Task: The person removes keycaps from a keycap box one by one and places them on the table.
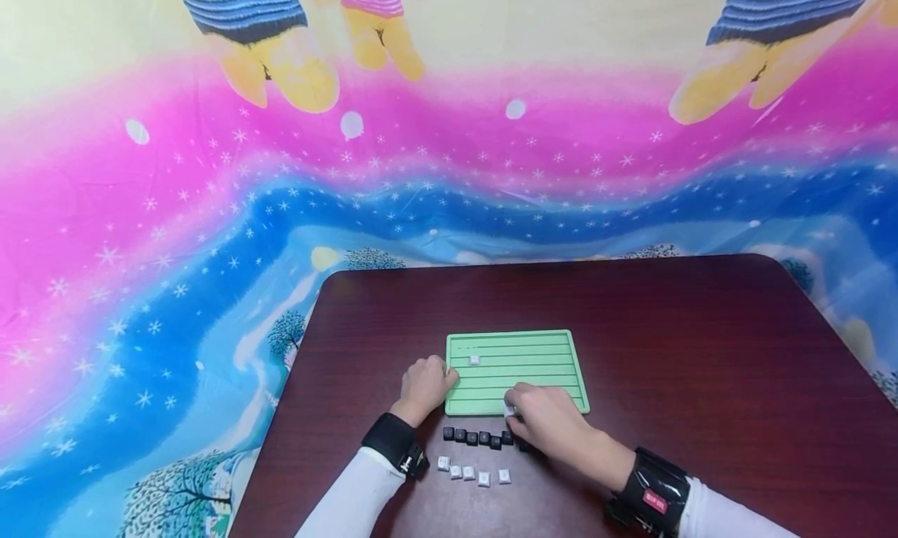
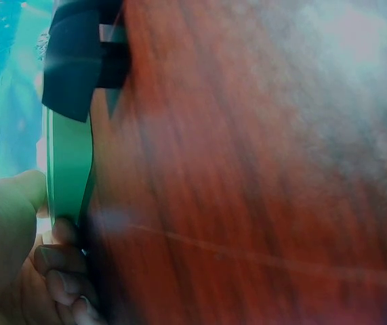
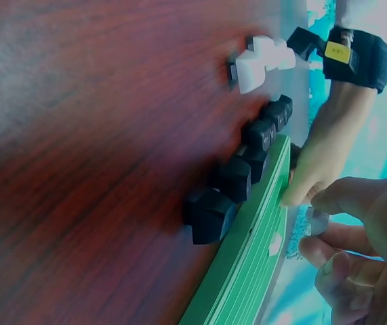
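Observation:
My left hand (image 1: 424,388) grips the left edge of a light green ridged tray (image 1: 519,372), thumb on the rim. In the left wrist view the fingers (image 2: 64,284) curl at the tray's side (image 2: 70,169). Above the tray's near edge, my right hand (image 1: 554,419) pinches a white keycap (image 3: 317,221) between thumb and fingers. Another white keycap (image 1: 474,360) sits on the tray's upper left. In front of the tray runs a row of several black keycaps (image 1: 472,438), its right end partly hidden by the right hand. Nearer still lie several white keycaps (image 1: 468,472).
The dark brown wooden table (image 1: 673,335) has rounded far corners. A colourful printed cloth (image 1: 449,148) hangs behind it and down its left side. Black bands with small cameras are on the left wrist (image 1: 394,442) and the right wrist (image 1: 652,491).

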Tool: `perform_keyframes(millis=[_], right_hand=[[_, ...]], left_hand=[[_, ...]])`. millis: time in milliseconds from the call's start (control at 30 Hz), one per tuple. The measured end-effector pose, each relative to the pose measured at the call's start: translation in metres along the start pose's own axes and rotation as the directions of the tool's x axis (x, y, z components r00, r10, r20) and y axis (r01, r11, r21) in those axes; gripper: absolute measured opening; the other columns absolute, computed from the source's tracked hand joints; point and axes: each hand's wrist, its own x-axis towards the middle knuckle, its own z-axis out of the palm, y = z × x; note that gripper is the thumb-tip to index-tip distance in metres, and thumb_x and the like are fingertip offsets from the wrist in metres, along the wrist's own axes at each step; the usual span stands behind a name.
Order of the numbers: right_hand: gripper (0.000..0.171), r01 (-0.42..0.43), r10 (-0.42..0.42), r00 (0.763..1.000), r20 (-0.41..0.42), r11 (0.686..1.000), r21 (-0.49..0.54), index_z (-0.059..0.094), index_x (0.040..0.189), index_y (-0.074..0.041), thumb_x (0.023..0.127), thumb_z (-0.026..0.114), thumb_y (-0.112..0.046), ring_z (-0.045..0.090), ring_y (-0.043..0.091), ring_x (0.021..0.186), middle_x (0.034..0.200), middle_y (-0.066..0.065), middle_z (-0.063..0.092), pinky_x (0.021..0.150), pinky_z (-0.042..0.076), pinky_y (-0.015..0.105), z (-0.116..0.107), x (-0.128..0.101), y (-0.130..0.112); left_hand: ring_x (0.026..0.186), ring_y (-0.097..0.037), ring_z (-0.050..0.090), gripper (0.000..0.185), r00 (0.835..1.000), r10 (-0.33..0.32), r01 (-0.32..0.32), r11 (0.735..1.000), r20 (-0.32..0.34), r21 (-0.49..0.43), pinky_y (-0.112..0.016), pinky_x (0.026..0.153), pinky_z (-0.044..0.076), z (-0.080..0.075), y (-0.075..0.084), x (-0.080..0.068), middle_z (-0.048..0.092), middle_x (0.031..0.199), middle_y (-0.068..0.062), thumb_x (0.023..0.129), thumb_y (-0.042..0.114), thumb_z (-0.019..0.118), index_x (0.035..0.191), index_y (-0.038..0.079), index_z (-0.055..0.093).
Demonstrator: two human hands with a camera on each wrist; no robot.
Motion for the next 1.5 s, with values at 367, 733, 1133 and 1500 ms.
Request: perform_keyframes(millis=[367,733,1133,1500], right_hand=[[0.024,0.018,-0.018,1.0,0.023,0.999,-0.029,0.056,0.069,-0.02,0.076,0.079,-0.019,0.038,0.003,0.051,0.065,-0.011,0.05,0.045,0.031,0.023,-0.005,-0.014,-0.006],[0.027,0.04,-0.037,0.994,0.099,0.999,-0.029,0.054,0.067,-0.02,0.073,0.081,-0.02,0.042,0.007,0.049,0.06,-0.011,0.051,0.045,0.032,0.026,-0.003,-0.031,-0.014],[0.028,0.087,-0.083,0.993,0.085,0.995,-0.048,0.052,0.067,-0.019,0.071,0.08,-0.019,0.043,0.009,0.047,0.06,-0.009,0.049,0.044,0.032,0.027,0.003,-0.047,-0.014],[0.026,0.097,-0.094,0.99,0.108,0.995,-0.029,0.055,0.067,-0.019,0.068,0.08,-0.017,0.04,0.007,0.047,0.062,-0.009,0.05,0.044,0.031,0.025,0.007,-0.055,-0.016]], left_hand=[[0.047,-0.011,0.02,0.052,1.0,0.001,-0.001,1.0,0.006,0.003,-0.026,0.047,0.019,0.0,-0.001,0.001,0.019,0.053,0.008,0.094,0.029,0.06,0.055,0.019,0.028],[0.047,-0.011,0.02,0.052,1.0,0.013,-0.013,1.0,-0.004,0.0,-0.027,0.047,0.02,0.0,-0.001,0.001,0.018,0.053,0.009,0.093,0.029,0.061,0.054,0.019,0.027],[0.045,-0.01,0.018,0.053,1.0,0.03,-0.03,0.999,0.004,-0.018,-0.025,0.046,0.017,-0.001,-0.001,-0.001,0.017,0.051,0.009,0.095,0.027,0.06,0.054,0.019,0.028],[0.045,-0.01,0.018,0.052,1.0,0.03,-0.03,0.999,0.001,-0.018,-0.025,0.046,0.017,-0.001,-0.001,-0.002,0.018,0.052,0.009,0.094,0.027,0.06,0.054,0.019,0.028]])
